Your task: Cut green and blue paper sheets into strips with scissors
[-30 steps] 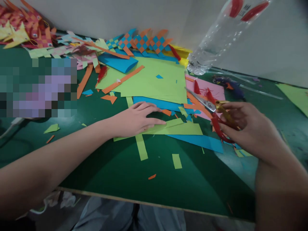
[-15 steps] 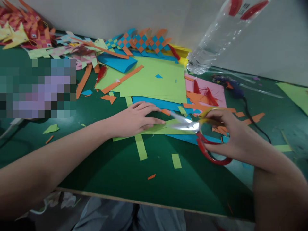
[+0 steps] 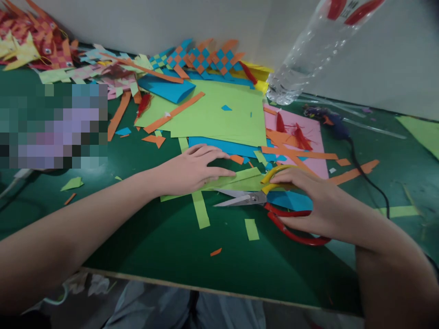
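My left hand (image 3: pixel 187 171) lies with fingers spread on light green paper strips (image 3: pixel 247 179), pressing them against the table. In my right hand (image 3: pixel 318 196) is a pair of scissors (image 3: pixel 255 197), with one yellow handle and one red handle. The blades are slightly apart and point left, just below the green strips and near my left fingertips. A blue paper piece (image 3: pixel 291 200) shows between the scissor handles. Another narrow green strip (image 3: pixel 201 210) sticks out below my left hand, and a small green rectangle (image 3: pixel 252 229) lies in front of the scissors.
Green sheets (image 3: pixel 219 109) lie behind my hands. Woven paper fish (image 3: pixel 202 59) lean along the wall, beside a tilted plastic bottle (image 3: pixel 305 55). A pink sheet (image 3: pixel 317 132) with red tassels and a glue gun (image 3: pixel 329 123) with a black cord are at the right. Orange scraps (image 3: pixel 298 153) are scattered about.
The scissors in my right hand have moved down and toward me, from over the green strips to just below them. Their blades are closer together. My left hand has stayed in place.
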Action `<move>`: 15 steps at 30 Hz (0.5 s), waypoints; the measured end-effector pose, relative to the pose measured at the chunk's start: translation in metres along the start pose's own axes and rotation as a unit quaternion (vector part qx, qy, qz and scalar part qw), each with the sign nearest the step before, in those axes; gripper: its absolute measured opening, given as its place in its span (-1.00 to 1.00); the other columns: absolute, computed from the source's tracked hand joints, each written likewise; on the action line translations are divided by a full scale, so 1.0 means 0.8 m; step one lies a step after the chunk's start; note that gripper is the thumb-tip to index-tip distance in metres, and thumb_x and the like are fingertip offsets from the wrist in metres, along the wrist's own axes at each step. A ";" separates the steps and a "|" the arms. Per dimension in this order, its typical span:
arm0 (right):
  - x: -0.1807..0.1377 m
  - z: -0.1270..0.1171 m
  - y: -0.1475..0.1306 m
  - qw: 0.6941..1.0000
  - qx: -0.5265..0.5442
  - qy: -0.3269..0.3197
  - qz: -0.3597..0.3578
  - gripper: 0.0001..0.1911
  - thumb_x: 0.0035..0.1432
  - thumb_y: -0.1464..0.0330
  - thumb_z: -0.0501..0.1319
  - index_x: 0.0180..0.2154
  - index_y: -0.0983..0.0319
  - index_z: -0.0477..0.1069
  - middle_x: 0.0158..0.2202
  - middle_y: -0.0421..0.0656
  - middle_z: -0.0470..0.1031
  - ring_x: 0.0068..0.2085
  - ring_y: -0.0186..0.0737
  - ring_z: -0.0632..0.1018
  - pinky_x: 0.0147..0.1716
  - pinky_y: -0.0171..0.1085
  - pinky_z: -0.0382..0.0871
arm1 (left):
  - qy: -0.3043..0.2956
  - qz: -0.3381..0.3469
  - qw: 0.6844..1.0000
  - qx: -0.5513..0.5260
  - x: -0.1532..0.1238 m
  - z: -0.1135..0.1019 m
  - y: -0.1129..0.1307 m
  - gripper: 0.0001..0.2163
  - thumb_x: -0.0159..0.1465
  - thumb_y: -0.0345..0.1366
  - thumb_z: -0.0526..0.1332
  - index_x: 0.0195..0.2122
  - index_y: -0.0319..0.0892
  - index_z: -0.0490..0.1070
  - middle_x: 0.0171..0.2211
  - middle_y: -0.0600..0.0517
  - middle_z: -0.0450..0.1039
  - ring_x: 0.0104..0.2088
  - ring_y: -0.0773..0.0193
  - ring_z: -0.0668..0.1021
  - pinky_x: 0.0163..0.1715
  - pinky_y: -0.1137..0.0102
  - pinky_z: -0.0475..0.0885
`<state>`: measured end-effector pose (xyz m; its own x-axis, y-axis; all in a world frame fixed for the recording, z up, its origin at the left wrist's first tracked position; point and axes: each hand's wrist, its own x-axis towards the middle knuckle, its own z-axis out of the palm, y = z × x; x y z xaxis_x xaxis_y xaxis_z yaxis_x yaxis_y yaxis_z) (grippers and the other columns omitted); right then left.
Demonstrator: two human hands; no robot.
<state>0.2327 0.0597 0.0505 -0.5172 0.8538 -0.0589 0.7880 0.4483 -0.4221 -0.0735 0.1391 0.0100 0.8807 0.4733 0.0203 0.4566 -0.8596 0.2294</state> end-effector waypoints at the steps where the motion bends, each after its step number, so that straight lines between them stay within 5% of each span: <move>1: 0.001 0.001 -0.001 1.000 0.002 0.001 0.000 -0.63 0.15 0.20 0.29 0.00 0.06 0.34 0.05 -0.06 0.50 0.07 0.05 0.55 0.03 0.02 0.47 | 0.001 0.000 1.000 -0.002 0.000 0.000 0.000 -0.51 0.44 -0.49 0.02 0.32 0.09 0.30 0.42 -0.03 0.11 0.42 0.01 0.13 0.37 0.04 0.03; 15: 0.006 0.005 -0.001 1.000 -0.009 0.008 0.001 -0.62 0.13 0.17 0.30 -0.02 0.07 0.35 0.02 -0.05 0.52 0.03 0.07 0.56 -0.04 0.02 0.50 | -0.007 0.002 1.000 0.011 0.001 0.000 -0.001 -0.52 0.45 -0.46 0.02 0.33 0.09 0.28 0.41 -0.06 0.09 0.42 -0.01 0.12 0.36 0.01 0.04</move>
<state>0.2284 0.0624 0.0473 -0.5107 0.8586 -0.0443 0.7947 0.4518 -0.4055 -0.0733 0.1397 0.0097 0.8841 0.4673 0.0073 0.4556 -0.8653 0.2088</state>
